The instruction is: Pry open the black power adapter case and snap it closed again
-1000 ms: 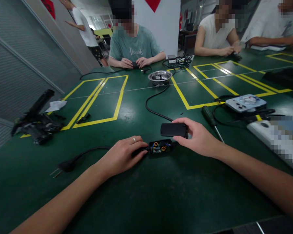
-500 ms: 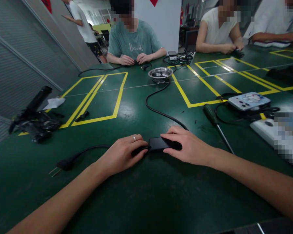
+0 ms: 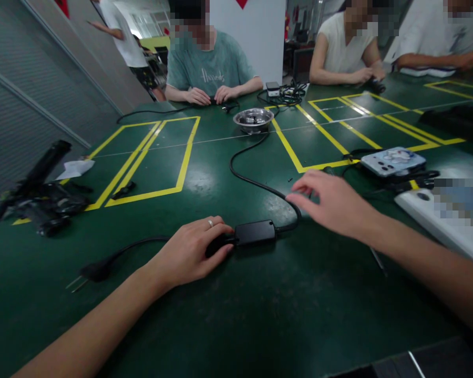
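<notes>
A small black rectangular box (image 3: 255,233), in line with a black power cord (image 3: 256,182), lies on the green table. My left hand (image 3: 197,247) is closed around the cord at the box's left end, thumb and fingertips touching that end. Farther left rests the cord's two-pin plug (image 3: 96,270). My right hand (image 3: 331,205) is off the box, to its right and raised over a screwdriver (image 3: 378,261). Its fingers are bent but apart, with nothing seen between them. Most of the screwdriver is hidden behind this hand; the shaft and a bit of handle show.
A metal bowl (image 3: 254,121) with small parts stands mid-table. Black clamp-like gear (image 3: 47,194) lies at the left. A phone (image 3: 394,160) and a white device (image 3: 418,207) are on the right. Yellow tape (image 3: 153,197) marks the table. Several people sit across it.
My right hand has let go of the black box and moved right and up, over the screwdriver. My left hand stays at the cord. The view has shifted slightly.
</notes>
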### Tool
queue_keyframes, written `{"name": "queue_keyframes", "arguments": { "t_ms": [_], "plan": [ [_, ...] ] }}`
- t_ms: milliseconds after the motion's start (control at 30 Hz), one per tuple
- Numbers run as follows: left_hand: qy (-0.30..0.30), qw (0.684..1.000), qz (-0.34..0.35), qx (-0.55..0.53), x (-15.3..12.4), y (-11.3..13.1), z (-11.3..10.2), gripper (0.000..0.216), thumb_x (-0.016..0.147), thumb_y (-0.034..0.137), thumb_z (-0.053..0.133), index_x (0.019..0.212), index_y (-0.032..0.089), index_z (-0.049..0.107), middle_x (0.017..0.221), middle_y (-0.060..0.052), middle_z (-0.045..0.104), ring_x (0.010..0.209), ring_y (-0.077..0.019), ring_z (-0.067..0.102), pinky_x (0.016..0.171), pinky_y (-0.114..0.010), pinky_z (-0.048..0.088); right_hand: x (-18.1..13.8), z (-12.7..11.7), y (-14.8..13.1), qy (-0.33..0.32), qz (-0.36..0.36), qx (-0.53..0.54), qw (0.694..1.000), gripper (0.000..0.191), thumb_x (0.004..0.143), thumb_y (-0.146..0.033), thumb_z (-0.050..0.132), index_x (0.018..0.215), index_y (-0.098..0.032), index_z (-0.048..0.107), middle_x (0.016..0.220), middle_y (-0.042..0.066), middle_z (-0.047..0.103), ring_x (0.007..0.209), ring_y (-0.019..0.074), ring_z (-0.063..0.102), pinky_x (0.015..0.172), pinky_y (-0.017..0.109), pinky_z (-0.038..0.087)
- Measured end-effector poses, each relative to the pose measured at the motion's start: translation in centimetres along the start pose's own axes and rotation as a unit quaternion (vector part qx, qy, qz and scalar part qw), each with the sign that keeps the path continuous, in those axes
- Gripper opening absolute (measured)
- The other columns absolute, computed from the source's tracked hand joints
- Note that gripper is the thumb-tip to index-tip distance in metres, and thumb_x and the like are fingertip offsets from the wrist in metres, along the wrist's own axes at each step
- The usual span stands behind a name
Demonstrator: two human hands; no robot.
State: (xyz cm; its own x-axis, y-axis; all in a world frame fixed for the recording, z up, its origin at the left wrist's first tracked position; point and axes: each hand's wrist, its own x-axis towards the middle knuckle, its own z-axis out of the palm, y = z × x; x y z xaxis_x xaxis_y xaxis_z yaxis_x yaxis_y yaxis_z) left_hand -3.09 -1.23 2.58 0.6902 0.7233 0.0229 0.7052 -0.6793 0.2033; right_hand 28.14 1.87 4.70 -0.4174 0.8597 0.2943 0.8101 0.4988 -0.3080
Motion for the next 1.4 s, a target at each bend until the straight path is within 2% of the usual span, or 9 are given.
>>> {"name": "queue_keyframes", "arguments": {
  "t_ms": [133, 233, 367, 500, 667, 800, 933, 1167, 1400],
  "plan": [
    [0.0, 1.0, -0.014, -0.005, -0.1, -0.2, 0.3, 0.03, 0.095, 0.035, 0.046, 0.119, 0.018, 0.053, 0.108, -0.008, 0.059, 0.097, -0.0211, 0.058, 0.088, -0.038, 0.048, -0.5, -1.2, 4.7, 0.06, 0.179, -0.203, 0.961, 0.047, 0.09, -0.055, 0.045, 0.1, -0.012, 0.062, 0.093, 0.017, 0.065, 0.082, 0.0305, 0.063, 0.067, 0.043, 0.049],
    [0.009, 1.0, -0.011, -0.005, 0.0, -0.3, 0.6, 0.026, 0.097, 0.033, 0.043, 0.115, 0.019, 0.054, 0.105, -0.007, 0.059, 0.094, -0.0201, 0.058, 0.085, -0.037, 0.048, -1.4, -0.6, 6.8, 0.018, 0.264, -0.215, 0.94, 0.057, 0.088, -0.059, 0.043, 0.111, -0.008, 0.057, 0.092, 0.021, 0.066, 0.081, 0.0348, 0.064, 0.064, 0.045, 0.049],
    [0.003, 1.0, -0.001, -0.001, 0.2, -0.3, 0.5, 0.023, 0.097, 0.032, 0.042, 0.108, 0.019, 0.057, 0.103, -0.007, 0.058, 0.089, -0.0189, 0.058, 0.08, -0.035, 0.048, -2.1, 0.5, 7.7, -0.073, 0.293, -0.2, 0.932, 0.063, 0.084, -0.064, 0.044, 0.114, -0.009, 0.056, 0.088, 0.021, 0.067, 0.079, 0.037, 0.066, 0.064, 0.047, 0.049],
    [0.003, 1.0, 0.0, -0.007, 0.2, -0.3, 0.5, 0.023, 0.097, 0.031, 0.041, 0.108, 0.019, 0.057, 0.103, -0.007, 0.058, 0.089, -0.0183, 0.057, 0.08, -0.033, 0.048, -1.8, 0.7, 8.4, -0.054, 0.31, -0.168, 0.934, 0.054, 0.082, -0.056, 0.05, 0.111, -0.012, 0.06, 0.09, 0.019, 0.068, 0.08, 0.0359, 0.066, 0.065, 0.045, 0.049],
    [0.002, 1.0, 0.0, -0.01, 0.2, -0.4, 0.6, 0.023, 0.097, 0.031, 0.041, 0.108, 0.019, 0.057, 0.103, -0.007, 0.057, 0.09, -0.0184, 0.057, 0.081, -0.034, 0.048, -1.1, 0.1, 8.7, 0.041, 0.324, 0.098, 0.94, 0.036, 0.082, -0.049, 0.056, 0.091, -0.016, 0.065, 0.072, 0.009, 0.065, 0.058, 0.0193, 0.06, 0.052, 0.031, 0.044],
    [-0.001, 1.0, -0.003, -0.014, 0.1, -0.4, 0.6, 0.024, 0.097, 0.032, 0.041, 0.109, 0.019, 0.057, 0.103, -0.007, 0.057, 0.09, -0.0187, 0.057, 0.082, -0.034, 0.047, -0.7, -0.7, 7.7, 0.118, 0.315, 0.472, 0.815, 0.03, 0.085, -0.051, 0.055, 0.088, -0.022, 0.057, 0.062, 0.0, 0.058, 0.039, 0.0085, 0.041, 0.035, 0.022, 0.027],
    [0.0, 1.0, -0.006, -0.02, 0.0, -0.4, 0.6, 0.024, 0.097, 0.032, 0.041, 0.109, 0.02, 0.057, 0.104, -0.006, 0.057, 0.091, -0.0187, 0.057, 0.082, -0.034, 0.047, -0.5, -1.3, 7.0, 0.214, 0.262, 0.599, 0.726, 0.027, 0.079, -0.043, 0.068, 0.086, -0.023, 0.053, 0.064, -0.003, 0.058, 0.043, 0.0082, 0.048, 0.037, 0.02, 0.038],
    [-0.01, 1.0, -0.013, -0.02, 0.0, -0.3, 0.6, 0.024, 0.098, 0.033, 0.04, 0.109, 0.02, 0.056, 0.105, -0.006, 0.056, 0.092, -0.0184, 0.057, 0.082, -0.035, 0.047, -0.3, -0.8, 7.5, 0.383, 0.144, 0.478, 0.777, 0.028, 0.076, -0.027, 0.072, 0.094, -0.026, 0.052, 0.072, -0.003, 0.068, 0.062, 0.0173, 0.069, 0.062, 0.035, 0.061],
    [-0.004, 1.0, -0.006, -0.019, 0.2, -0.4, 0.6, 0.024, 0.098, 0.033, 0.04, 0.109, 0.019, 0.057, 0.105, -0.007, 0.057, 0.091, -0.0184, 0.056, 0.082, -0.034, 0.047, -0.6, 0.2, 6.3, 0.356, 0.117, 0.459, 0.806, 0.024, 0.078, -0.027, 0.071, 0.093, -0.025, 0.052, 0.077, -0.002, 0.072, 0.064, 0.0183, 0.071, 0.066, 0.036, 0.062]
  ]
}}
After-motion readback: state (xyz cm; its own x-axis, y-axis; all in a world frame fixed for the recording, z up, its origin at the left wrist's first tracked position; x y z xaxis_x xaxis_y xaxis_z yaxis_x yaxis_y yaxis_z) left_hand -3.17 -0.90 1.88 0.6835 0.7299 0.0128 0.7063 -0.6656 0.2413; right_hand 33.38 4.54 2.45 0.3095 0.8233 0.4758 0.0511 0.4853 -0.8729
